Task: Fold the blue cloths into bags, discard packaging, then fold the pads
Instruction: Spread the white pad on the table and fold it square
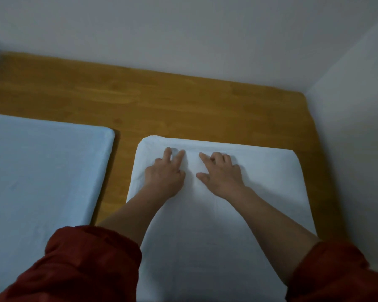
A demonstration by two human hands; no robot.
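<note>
White, soft-looking pad, rectangular with rounded far corners, laid flat on the right part of a wooden table. Its far edge shows as a low folded ridge, faint creases are noted across its surface, and its near end is cut off by the frame. Left hand and right hand are set side by side, not touching, on the pad just short of that far edge. The fingers are stretched forward and pressed onto the fabric, nothing being grasped by either hand. Pale blue cloth, smooth and flat, is laid left of the pad, separated from it by a strip of bare wood. Red sleeves are pushed up both forearms. A grey-white wall is seen behind the table.
</note>
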